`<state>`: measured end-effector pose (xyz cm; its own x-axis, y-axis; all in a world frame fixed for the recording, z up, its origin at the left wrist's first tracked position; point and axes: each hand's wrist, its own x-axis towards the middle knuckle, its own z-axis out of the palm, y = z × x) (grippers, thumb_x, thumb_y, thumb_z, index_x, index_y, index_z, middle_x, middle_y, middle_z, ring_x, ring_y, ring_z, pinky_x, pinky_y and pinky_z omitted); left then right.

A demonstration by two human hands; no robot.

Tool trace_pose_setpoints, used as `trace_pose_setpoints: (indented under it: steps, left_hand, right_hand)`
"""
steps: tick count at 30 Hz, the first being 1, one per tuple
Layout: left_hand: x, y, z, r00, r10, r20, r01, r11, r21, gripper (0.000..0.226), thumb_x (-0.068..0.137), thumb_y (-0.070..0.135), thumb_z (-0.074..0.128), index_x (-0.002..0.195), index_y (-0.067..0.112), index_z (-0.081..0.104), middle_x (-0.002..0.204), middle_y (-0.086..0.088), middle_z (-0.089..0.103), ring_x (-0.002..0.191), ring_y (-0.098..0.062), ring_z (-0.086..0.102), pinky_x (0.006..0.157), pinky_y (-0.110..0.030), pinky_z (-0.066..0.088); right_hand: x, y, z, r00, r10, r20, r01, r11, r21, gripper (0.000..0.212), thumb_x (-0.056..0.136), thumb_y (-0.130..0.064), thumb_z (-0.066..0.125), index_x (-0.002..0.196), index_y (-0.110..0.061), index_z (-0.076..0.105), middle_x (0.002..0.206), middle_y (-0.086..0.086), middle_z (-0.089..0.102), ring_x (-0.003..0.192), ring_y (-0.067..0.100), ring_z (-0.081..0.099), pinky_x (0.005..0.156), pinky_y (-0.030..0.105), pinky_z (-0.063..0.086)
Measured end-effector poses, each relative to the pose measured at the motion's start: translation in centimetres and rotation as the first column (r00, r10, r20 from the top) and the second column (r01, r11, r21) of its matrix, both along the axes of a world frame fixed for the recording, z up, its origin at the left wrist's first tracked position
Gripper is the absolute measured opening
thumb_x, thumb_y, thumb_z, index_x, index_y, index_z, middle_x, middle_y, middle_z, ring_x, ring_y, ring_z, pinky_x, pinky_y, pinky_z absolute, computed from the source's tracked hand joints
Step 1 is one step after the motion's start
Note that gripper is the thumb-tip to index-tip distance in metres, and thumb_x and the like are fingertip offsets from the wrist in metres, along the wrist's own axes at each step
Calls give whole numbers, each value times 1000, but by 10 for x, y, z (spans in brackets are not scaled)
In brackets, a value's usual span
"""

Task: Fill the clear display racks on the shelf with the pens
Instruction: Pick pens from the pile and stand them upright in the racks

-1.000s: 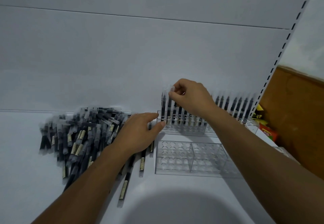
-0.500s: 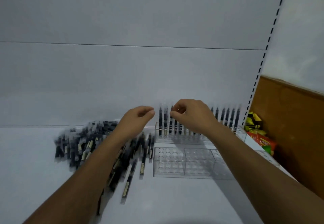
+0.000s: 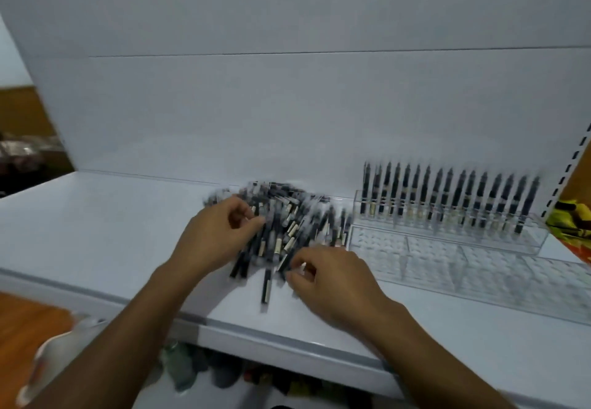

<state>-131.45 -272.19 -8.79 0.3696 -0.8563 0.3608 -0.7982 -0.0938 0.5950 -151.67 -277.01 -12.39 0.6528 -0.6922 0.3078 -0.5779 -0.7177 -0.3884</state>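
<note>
While both hands curl into the loose pen pile [image 3: 281,226] on the shelf [image 3: 105,216], left hand [image 3: 217,236] and right hand [image 3: 332,277] half-closed, holds unclear through blur: pinch few pens, align tips, carry to clear racks [image 3: 454,258] just beside, back row filled.

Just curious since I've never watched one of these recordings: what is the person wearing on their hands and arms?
Nothing that shows. The left hand and right hand are bare, without gloves, and no rings or watch can be made out in the blur. Both forearms are uncovered down to the picture's edge; no sleeve is in view.
</note>
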Motion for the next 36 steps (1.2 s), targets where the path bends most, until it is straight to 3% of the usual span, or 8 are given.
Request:
trace_pose_setpoints:
  steps: [5,12,15,19,25,29,33,36]
  left_hand:
    - [1,36,-16,991,35,127,-63,972,227,35,74,69,60,80,35,55,73,12,63,64,-1,56,52,-21,34]
    - [2,34,-17,996,66,63,-84,936,341,31,81,51,69,104,35,55,79,17,64,73,0,58,57,-21,39]
    - [3,32,-14,997,49,-61,-23,930,367,29,85,36,70,110,32,57,79,10,71,71,-6,65,63,-26,49]
    - [10,42,-9,918,35,-395,117,928,355,25,87,18,68,112,19,62,69,-2,72,62,-13,65,65,-27,54]
    - [7,56,-10,735,62,-675,168,948,269,8,92,2,51,98,1,56,78,-12,68,62,-22,67,56,-26,53]
    - [-1,49,-13,805,79,-588,109,954,278,5,92,10,44,95,11,48,80,-6,74,60,-19,61,58,-31,47]
    - [-16,40,-22,925,24,-378,93,953,289,7,89,21,46,91,26,42,75,6,72,57,-15,50,58,-31,39]
    - [-28,33,-28,991,-22,-135,56,966,253,20,91,40,51,86,30,35,74,2,67,58,-13,52,52,-28,37]
  right_hand:
    - [1,5,-11,999,-22,49,23,1000,-5,29,91,-56,52,78,-31,60,64,-13,55,61,4,50,53,24,36]
    - [-7,9,-10,979,-71,189,39,985,168,34,87,-54,61,62,-34,51,54,-21,54,54,0,49,54,20,34]
    - [-8,9,-10,988,-52,149,23,982,187,32,89,-54,59,63,-36,55,52,-27,55,56,-4,52,56,22,39]
    - [-7,9,-10,991,-31,130,6,982,190,34,90,-55,56,62,-37,55,54,-29,56,59,-8,52,55,21,37]
    - [-10,7,-14,930,-77,360,-21,965,262,28,83,-51,66,66,-30,59,56,-14,57,50,1,47,52,17,41]
    - [-11,8,-11,888,-100,448,-75,931,356,21,79,-45,73,70,-28,65,59,-11,60,51,0,49,50,14,41]
    - [-14,8,-7,863,-143,484,-96,895,435,9,82,-30,73,75,-29,66,66,0,68,59,13,62,60,32,54]
    - [-15,9,-5,856,-182,485,-86,873,480,8,83,-26,72,79,-26,65,69,1,70,62,14,66,64,40,57]
